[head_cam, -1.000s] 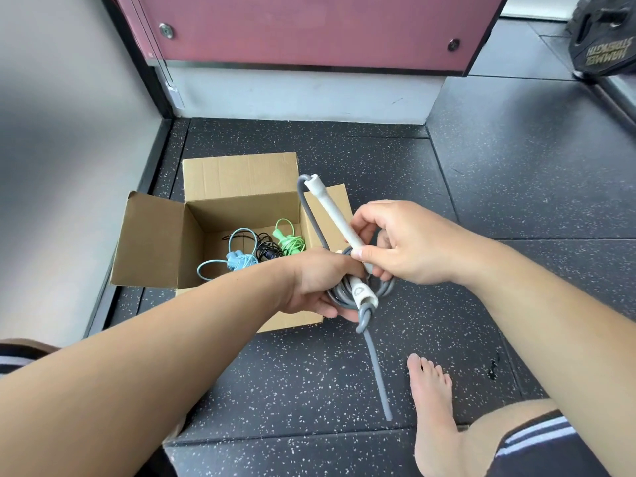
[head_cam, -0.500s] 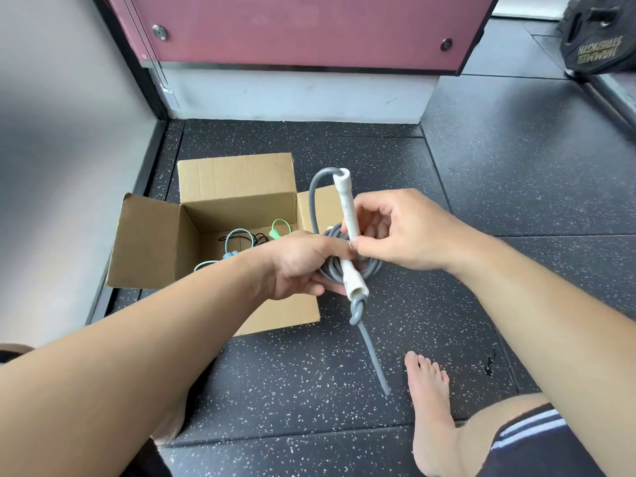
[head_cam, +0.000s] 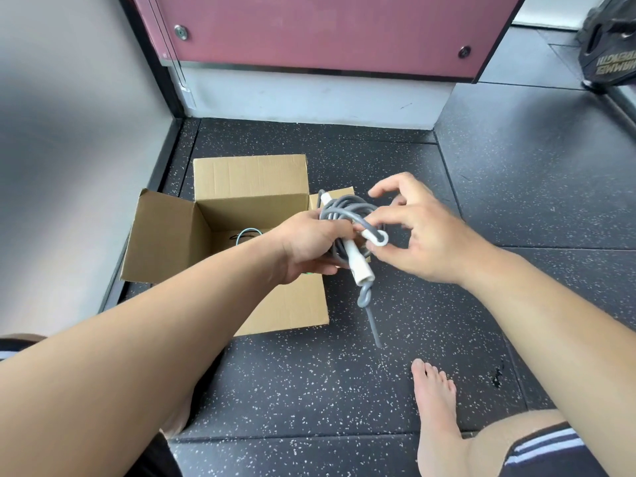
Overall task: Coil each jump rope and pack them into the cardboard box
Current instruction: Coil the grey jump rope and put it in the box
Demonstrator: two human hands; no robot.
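A grey jump rope (head_cam: 345,208) with white handles is bunched into a coil over the right edge of the open cardboard box (head_cam: 275,304). My left hand (head_cam: 309,247) grips the coil and one white handle (head_cam: 358,265), which points down. My right hand (head_cam: 418,235) pinches the other white handle (head_cam: 375,236) between thumb and forefinger, its other fingers spread. A loose grey tail (head_cam: 371,320) hangs from the lower handle to the floor. Inside the box a blue rope (head_cam: 248,233) and a black one show partly behind my left arm.
The box stands on black speckled rubber floor (head_cam: 309,390) beside a grey wall on the left and a maroon panel (head_cam: 327,32) behind. My bare foot (head_cam: 435,401) rests at the lower right. A black weight plate (head_cam: 609,60) leans at the top right.
The upright handle has been turned down across the coil, and the coil now lies flatter. My right hand shifted to pinch the second handle with fingers spread. Both hands moved slightly toward the box.
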